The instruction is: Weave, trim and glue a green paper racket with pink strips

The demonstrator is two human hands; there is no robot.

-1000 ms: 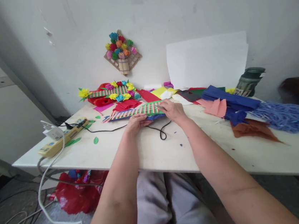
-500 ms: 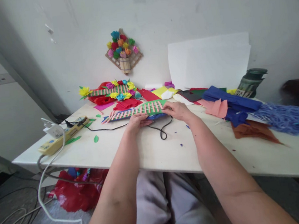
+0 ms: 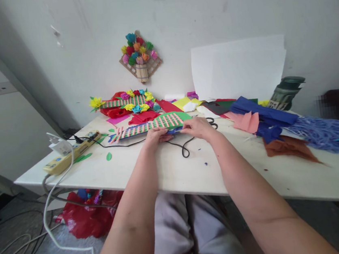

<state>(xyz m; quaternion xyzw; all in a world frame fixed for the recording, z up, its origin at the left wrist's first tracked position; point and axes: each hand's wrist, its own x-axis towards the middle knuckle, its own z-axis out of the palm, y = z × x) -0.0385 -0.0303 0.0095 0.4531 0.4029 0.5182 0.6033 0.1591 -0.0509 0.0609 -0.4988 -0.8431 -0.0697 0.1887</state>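
A green panel (image 3: 183, 116) with a lattice of pink strips over it stands slightly tilted above the table, and blue paper (image 3: 174, 130) shows along its near edge. My left hand (image 3: 156, 137) is closed on the panel's near edge, at about the middle, with the fingers partly underneath. My right hand (image 3: 199, 127) pinches the same edge near the rounded right end, beside the blue paper. Beneath the hands a black cord (image 3: 185, 151) curls in a loop. Black loops like scissor handles (image 3: 213, 122) show just behind my right hand.
A similar flower-trimmed panel (image 3: 124, 103) lies at the back left. A power strip (image 3: 69, 158) and green paper leaves (image 3: 108, 156) are on the left. Rightward lie blue folded paper (image 3: 262, 112), brown paper (image 3: 288, 150), blue shredded strands (image 3: 329, 133) and a green bottle (image 3: 286, 93).
My right hand has shifted down from the panel's top surface to its near edge. The panel has moved slightly left and tilted, showing more green and the black loops behind.
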